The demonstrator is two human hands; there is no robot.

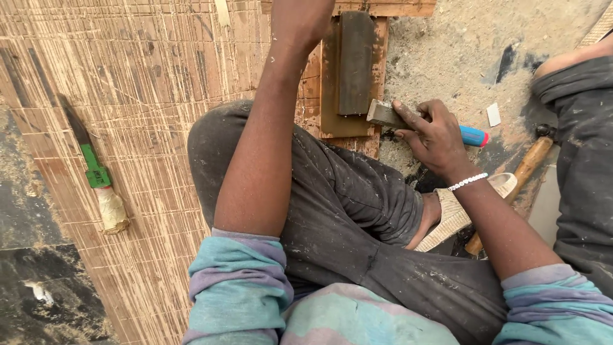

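My right hand (435, 134) grips a chisel (389, 115) with a broad steel blade and a blue and red handle (474, 136). Its blade tip rests at the right edge of a dark sharpening stone (355, 62) set in a wooden holder (329, 96). My left hand (300, 22) reaches up past my bent knee to the top edge of the view, beside the stone's holder; its fingers are cut off, so what it holds is hidden. I sit on the ground in dusty grey trousers.
A green-handled knife (96, 169) with a cloth-wrapped end lies on a scored wooden board (140, 76) at left. A hammer with a wooden handle (520, 176) lies at right by my sandal (456, 211). Sawdust covers the ground.
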